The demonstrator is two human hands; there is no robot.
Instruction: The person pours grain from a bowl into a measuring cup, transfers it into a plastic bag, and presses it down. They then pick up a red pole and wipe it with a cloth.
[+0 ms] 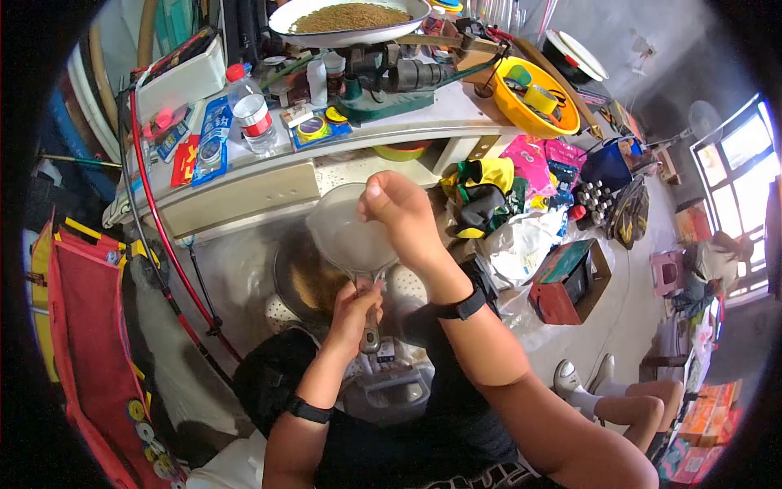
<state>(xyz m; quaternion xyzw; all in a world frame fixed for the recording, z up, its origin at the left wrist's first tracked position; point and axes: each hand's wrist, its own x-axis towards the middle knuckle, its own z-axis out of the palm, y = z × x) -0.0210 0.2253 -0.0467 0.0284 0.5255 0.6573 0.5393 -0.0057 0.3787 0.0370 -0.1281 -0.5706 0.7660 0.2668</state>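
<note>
My left hand (355, 314) is closed around the handle of a fine-mesh strainer (346, 228), whose handle end shows below my fingers. My right hand (399, 218) is above the strainer's right side, its fingers curled and pinched together. Whatever is between those fingertips is too small or hidden to name. Below the strainer is a wide, dark round pan (287, 265) with brown grain-like material (316, 285) in it, partly covered by the strainer and my left hand. A clear plastic box (387, 395) sits lower down, between my legs.
Ahead, a cluttered desk (285, 159) holds a water bottle (252, 114), a white basin (281, 24) of brown grains and a yellow basin (533, 98). Red poles (147, 191) lean at left. An open box (570, 285) and a seated person's legs (627, 407) are at right.
</note>
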